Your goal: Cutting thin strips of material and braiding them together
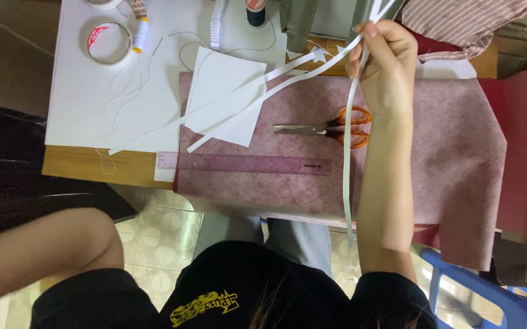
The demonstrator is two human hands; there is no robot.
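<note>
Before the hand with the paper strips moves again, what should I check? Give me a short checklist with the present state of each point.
1. Right hand has its grip closed on the white paper strips: ok.
2. Strips untangled: cannot tell; several fan out from the hand.
3. Orange-handled scissors lying shut on the pink sheet, apart from the hand: ok.
4. Purple ruler flat near the table edge: ok.
5. Left hand position: cannot tell; only the arm shows.
</note>
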